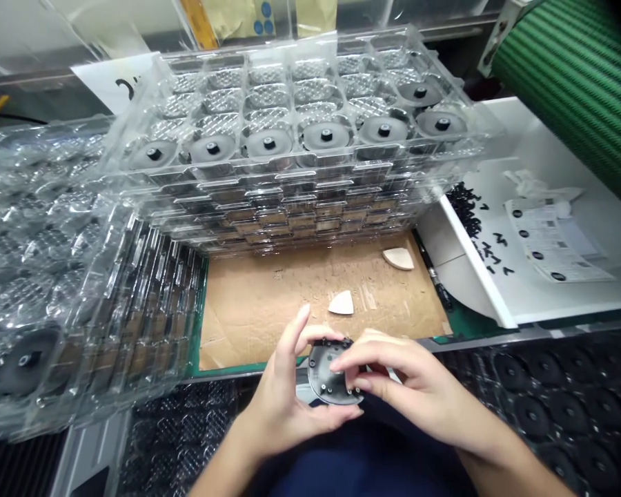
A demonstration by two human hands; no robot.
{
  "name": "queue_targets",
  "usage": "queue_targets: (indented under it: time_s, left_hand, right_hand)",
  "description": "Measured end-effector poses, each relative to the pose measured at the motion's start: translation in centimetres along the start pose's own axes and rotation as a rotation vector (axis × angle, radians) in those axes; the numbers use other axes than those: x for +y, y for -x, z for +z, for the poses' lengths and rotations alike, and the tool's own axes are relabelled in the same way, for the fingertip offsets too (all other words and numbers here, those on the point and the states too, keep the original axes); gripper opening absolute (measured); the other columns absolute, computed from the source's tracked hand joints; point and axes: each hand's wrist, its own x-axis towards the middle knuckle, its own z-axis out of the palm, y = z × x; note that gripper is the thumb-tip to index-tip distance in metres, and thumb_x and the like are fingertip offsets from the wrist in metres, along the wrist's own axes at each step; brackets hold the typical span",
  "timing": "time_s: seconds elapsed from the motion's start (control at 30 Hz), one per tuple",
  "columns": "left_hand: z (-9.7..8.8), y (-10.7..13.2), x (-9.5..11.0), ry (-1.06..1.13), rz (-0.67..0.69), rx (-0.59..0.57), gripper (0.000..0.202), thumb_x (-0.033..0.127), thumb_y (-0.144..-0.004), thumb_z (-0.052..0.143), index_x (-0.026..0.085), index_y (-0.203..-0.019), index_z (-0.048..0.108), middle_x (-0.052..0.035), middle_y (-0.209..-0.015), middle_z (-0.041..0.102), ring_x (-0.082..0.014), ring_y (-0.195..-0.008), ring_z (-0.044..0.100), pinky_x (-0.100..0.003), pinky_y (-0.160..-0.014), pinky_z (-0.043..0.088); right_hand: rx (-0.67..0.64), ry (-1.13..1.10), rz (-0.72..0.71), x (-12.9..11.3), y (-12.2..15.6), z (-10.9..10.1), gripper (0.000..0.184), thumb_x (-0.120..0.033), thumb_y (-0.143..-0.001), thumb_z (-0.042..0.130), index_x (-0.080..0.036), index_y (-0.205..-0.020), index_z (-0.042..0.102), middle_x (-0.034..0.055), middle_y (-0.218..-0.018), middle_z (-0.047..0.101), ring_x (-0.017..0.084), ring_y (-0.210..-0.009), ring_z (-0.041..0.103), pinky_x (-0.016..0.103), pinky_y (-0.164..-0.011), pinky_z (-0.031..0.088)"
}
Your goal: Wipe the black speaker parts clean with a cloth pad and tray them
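My left hand (279,393) grips a round dark grey plastic part (321,369) by its rim, thumb below and fingers above. Small pegs or screws stand along the part's edges. Over its right side, the thumb and fingers of my right hand (401,376) are pinched together against the face. Whatever sits between those fingertips is hidden. Just beyond my hands, a white wedge-shaped piece (341,302) lies on a cardboard sheet (259,310). Another pale wedge (398,258) rests farther back on the right.
Stacked clear plastic trays (290,159) rise behind the cardboard, the top one holding several round dark parts. More clear trays (41,228) stand left. At right, a white bin (538,297) contains small black pieces (466,214) and a label sheet (559,238), below a green roller (574,90).
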Motion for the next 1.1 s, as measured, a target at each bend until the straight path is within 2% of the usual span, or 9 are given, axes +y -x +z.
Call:
queue_targets:
  time_s: [0.13, 0.23, 0.4, 0.57, 0.67, 0.77, 0.83, 0.93, 1.1]
  left_hand:
    - [0.1, 0.6, 0.1, 0.176, -0.126, -0.077, 0.101, 0.016, -0.065, 0.077, 0.036, -0.143, 0.017, -0.0052, -0.113, 0.060, -0.0223, -0.101, 0.059, -0.034, -0.092, 0.043]
    - [0.3, 0.8, 0.3, 0.259, -0.166, -0.098, 0.096, 0.022, -0.067, 0.076, 0.035, -0.142, 0.019, -0.0050, -0.111, 0.060, -0.0233, -0.102, 0.059, -0.034, -0.093, 0.041]
    - [0.3, 0.8, 0.6, 0.262, -0.181, -0.114, 0.093, 0.025, -0.068, 0.076, 0.035, -0.142, 0.020, -0.0060, -0.112, 0.060, -0.0244, -0.106, 0.058, -0.035, -0.097, 0.038]
    - [0.4, 0.6, 0.8, 0.269, -0.179, -0.186, 0.092, 0.035, -0.069, 0.075, 0.035, -0.141, 0.018, -0.0065, -0.109, 0.060, -0.0255, -0.104, 0.059, -0.038, -0.097, 0.039]
    - [0.5, 0.5, 0.9, 0.280, -0.210, -0.229, 0.093, 0.042, -0.068, 0.074, 0.036, -0.141, 0.017, -0.0055, -0.108, 0.061, -0.0252, -0.103, 0.059, -0.040, -0.097, 0.038]
    - [0.6, 0.4, 1.0, 0.242, -0.241, -0.255, 0.097, 0.040, -0.065, 0.077, 0.038, -0.141, 0.017, -0.0036, -0.108, 0.062, -0.0237, -0.102, 0.060, -0.039, -0.098, 0.039]
    - [0.7, 0.4, 1.0, 0.197, -0.224, -0.253, 0.096, 0.033, -0.065, 0.078, 0.041, -0.140, 0.018, -0.0017, -0.111, 0.062, -0.0220, -0.105, 0.059, -0.038, -0.100, 0.038]
    - [1.1, 0.4, 0.9, 0.171, -0.154, -0.164, 0.091, 0.024, -0.068, 0.076, 0.041, -0.139, 0.021, -0.0015, -0.121, 0.057, -0.0192, -0.113, 0.055, -0.032, -0.101, 0.040]
    - [1.6, 0.3, 1.1, 0.128, -0.047, -0.005, 0.086, 0.012, -0.072, 0.071, 0.039, -0.139, 0.025, -0.0011, -0.122, 0.054, -0.0126, -0.113, 0.054, -0.020, -0.097, 0.044]
  right_hand:
    - [-0.144, -0.284, 0.178, -0.6, -0.6, -0.5, 0.019, -0.011, -0.083, 0.063, -0.021, -0.097, 0.070, -0.0006, -0.085, 0.068, 0.011, -0.074, 0.062, 0.021, -0.068, 0.050]
    - [-0.174, -0.406, 0.205, -0.6, -0.7, -0.6, 0.022, -0.007, -0.080, 0.064, -0.022, -0.095, 0.071, -0.0022, -0.082, 0.068, 0.009, -0.073, 0.062, 0.018, -0.069, 0.049]
    - [-0.147, -0.401, 0.216, -0.6, -0.2, -0.4, 0.024, -0.007, -0.078, 0.067, -0.023, -0.096, 0.071, -0.0038, -0.077, 0.067, 0.007, -0.067, 0.059, 0.016, -0.065, 0.047]
    - [-0.167, -0.387, 0.183, -1.0, 0.1, -0.5, 0.021, -0.008, -0.077, 0.068, -0.021, -0.093, 0.072, -0.0021, -0.077, 0.068, 0.009, -0.069, 0.060, 0.019, -0.066, 0.049]
    - [-0.191, -0.373, 0.162, -1.1, 0.3, -0.6, 0.014, -0.011, -0.077, 0.069, -0.018, -0.088, 0.073, -0.0009, -0.075, 0.067, 0.010, -0.068, 0.060, 0.020, -0.064, 0.048]
    - [-0.201, -0.401, 0.133, -0.7, 0.8, -0.7, 0.012, -0.006, -0.076, 0.068, -0.017, -0.079, 0.072, -0.0004, -0.078, 0.068, 0.010, -0.073, 0.062, 0.020, -0.069, 0.048]
    - [-0.160, -0.399, 0.143, -0.3, 1.2, -0.6, 0.012, -0.006, -0.076, 0.068, -0.017, -0.076, 0.071, -0.0004, -0.077, 0.069, 0.010, -0.073, 0.063, 0.020, -0.070, 0.048]
    - [0.008, -0.344, 0.162, 0.4, 1.8, -0.2, 0.005, -0.015, -0.076, 0.072, -0.019, -0.075, 0.071, -0.0003, -0.074, 0.069, 0.011, -0.070, 0.063, 0.019, -0.066, 0.049]
    - [0.234, -0.282, 0.012, 1.0, 2.5, 0.4, 0.006, -0.019, -0.082, 0.066, -0.023, -0.084, 0.069, -0.0010, -0.072, 0.066, 0.010, -0.064, 0.060, 0.020, -0.060, 0.047]
